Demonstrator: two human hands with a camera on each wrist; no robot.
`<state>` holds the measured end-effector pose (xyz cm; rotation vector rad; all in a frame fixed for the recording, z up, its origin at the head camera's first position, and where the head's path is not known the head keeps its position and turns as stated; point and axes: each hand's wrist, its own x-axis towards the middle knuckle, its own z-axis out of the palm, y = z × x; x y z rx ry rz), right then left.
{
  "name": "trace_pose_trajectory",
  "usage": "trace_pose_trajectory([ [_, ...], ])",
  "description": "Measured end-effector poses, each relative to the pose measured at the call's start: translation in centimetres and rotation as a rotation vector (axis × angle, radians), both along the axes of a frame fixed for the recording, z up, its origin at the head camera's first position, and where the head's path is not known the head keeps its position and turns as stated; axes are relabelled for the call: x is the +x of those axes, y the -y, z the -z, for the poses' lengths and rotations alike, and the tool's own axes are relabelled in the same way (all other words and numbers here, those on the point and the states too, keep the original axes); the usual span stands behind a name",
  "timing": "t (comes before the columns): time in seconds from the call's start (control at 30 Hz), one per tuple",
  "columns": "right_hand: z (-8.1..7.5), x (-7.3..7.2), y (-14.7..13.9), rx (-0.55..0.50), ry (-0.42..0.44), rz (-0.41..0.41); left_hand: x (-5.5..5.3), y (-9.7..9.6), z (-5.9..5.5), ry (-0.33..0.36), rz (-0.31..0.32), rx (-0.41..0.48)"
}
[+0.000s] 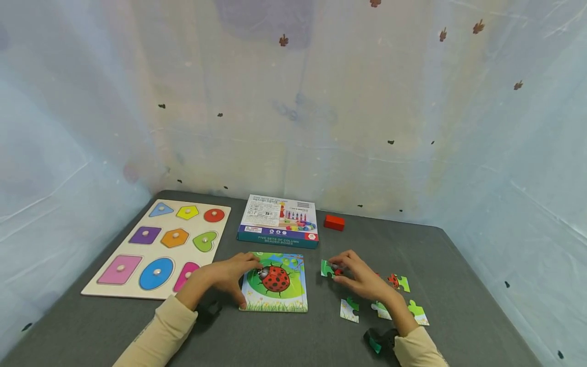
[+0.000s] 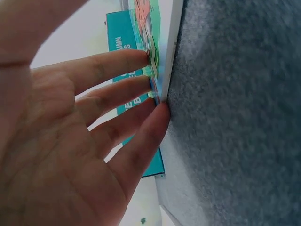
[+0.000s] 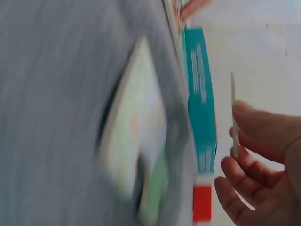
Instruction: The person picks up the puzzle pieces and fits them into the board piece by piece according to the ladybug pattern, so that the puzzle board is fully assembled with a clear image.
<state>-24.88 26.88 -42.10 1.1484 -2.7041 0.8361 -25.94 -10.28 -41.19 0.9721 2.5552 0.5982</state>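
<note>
A square ladybug puzzle board (image 1: 293, 288), its picture whole, lies at the middle of the dark table. My left hand (image 1: 227, 275) rests at its left side, thumb near the front corner and fingers extended; in the left wrist view the fingertips (image 2: 146, 84) touch the board's edge. To the right of the board, my right hand (image 1: 362, 280) pinches a green and red jigsaw piece (image 1: 326, 268). Seen edge-on in the right wrist view, that jigsaw piece (image 3: 233, 89) stands between thumb and fingers, off the table.
Several loose jigsaw pieces (image 1: 349, 311) lie under and around the right hand. Behind the board are a flat toy box (image 1: 277, 237) and a red block (image 1: 334, 222). A wooden shape-peg board (image 1: 130, 250) occupies the left; a plastic sheet hangs around the table.
</note>
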Motion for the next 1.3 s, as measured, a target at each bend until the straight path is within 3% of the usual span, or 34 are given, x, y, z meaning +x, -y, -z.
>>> trace_pose_trajectory([
  [0.3, -1.1, 0.2, 5.8, -0.03, -0.065, 0.0, -0.5, 0.8, 0.4, 0.012, 0.002, 0.065],
  [0.57, -0.7, 0.3, 10.6, 0.026, -0.073, -0.087, -0.6, 1.0, 0.6, -0.072, 0.019, 0.146],
  [0.7, -0.1, 0.1, 12.5, 0.079, -0.06, -0.101, -0.9, 1.1, 0.6, -0.068, 0.01, 0.17],
  [0.93, 1.0, -0.3, 14.7, 0.125, -0.078, -0.119, -1.2, 1.0, 0.6, -0.066, -0.002, 0.151],
  [1.3, 2.0, -0.6, 15.6, 0.156, -0.147, -0.113, -1.3, 0.8, 0.9, -0.139, -0.022, 0.113],
])
